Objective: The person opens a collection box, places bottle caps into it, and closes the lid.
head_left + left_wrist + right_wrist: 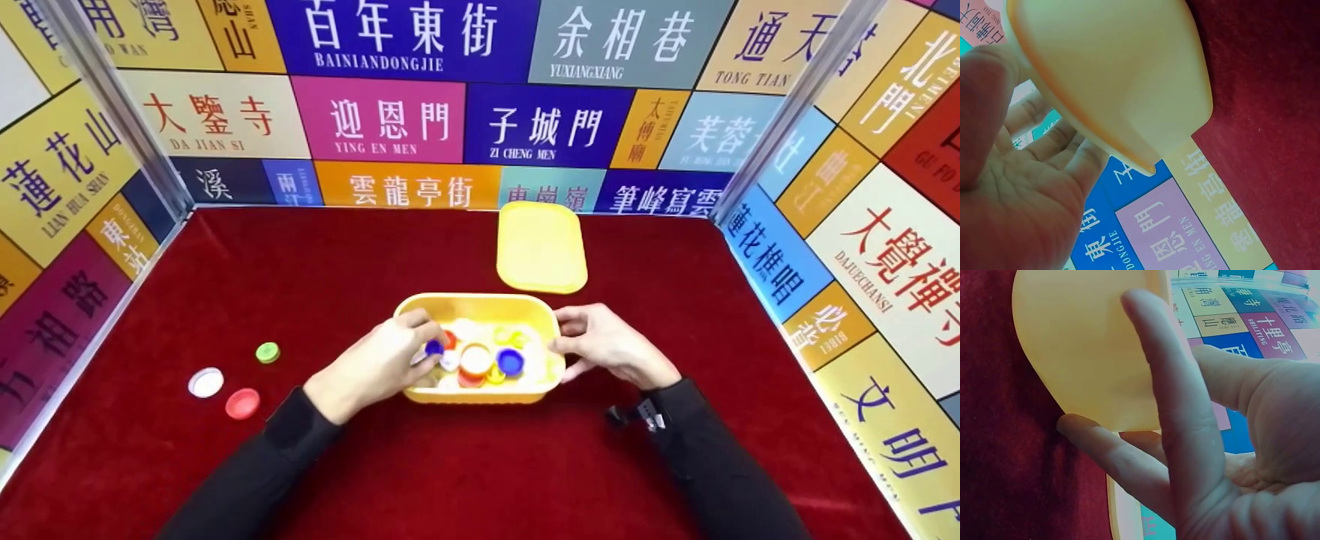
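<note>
Your left hand [375, 367] pinches a blue cap [434, 347] inside the tub [480, 397] (desk centre). Your right hand [607, 346], fingers relaxed, steadies the tub's 3 o'clock wall.

Both arms wear long black sleeves [247, 480] that fit closely and end at the wrists. The left hand [375, 367] and right hand [611, 349] are bare, without gloves. A small black device with a pale label [646, 414] is strapped at the right wrist.
</note>
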